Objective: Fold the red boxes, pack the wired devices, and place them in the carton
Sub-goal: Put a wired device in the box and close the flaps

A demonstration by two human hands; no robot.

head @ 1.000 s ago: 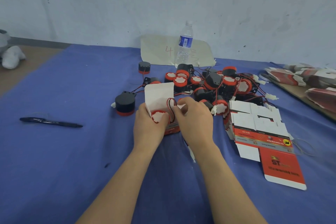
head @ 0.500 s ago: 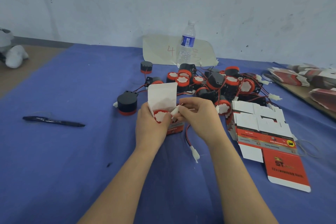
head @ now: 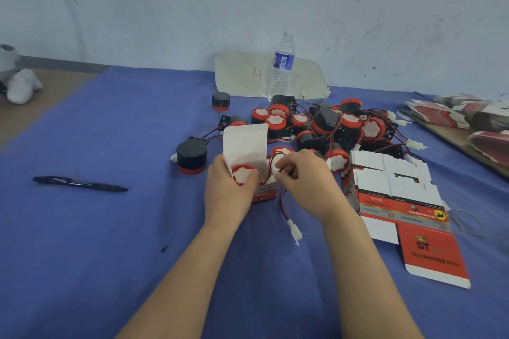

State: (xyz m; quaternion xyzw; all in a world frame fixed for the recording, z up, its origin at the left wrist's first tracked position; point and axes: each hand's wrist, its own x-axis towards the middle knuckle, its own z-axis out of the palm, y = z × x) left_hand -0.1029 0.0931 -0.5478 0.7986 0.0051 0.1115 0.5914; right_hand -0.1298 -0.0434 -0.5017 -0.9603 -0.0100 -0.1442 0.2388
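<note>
The left hand point(head: 225, 190) grips an open box point(head: 265, 193) with a device point(head: 243, 175) inside. Just beside it, the right hand point(head: 308, 184) pinches the wire point(head: 283, 205). Loose devices point(head: 325, 124) lie beyond both hands, flat boxes point(head: 394, 187) to the right hand's right, and a pen point(head: 80, 184) to the left hand's left.

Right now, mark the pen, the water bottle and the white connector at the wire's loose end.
pen point(head: 80, 184), head view, middle of the barrel.
water bottle point(head: 283, 61), head view, on the blue label.
white connector point(head: 294, 230), head view, on the plug body at the wire's end.

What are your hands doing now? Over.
Left hand grips open red cardboard box, round red-capped device inside. Right hand pinches its wire. White plug lies outside.
</note>
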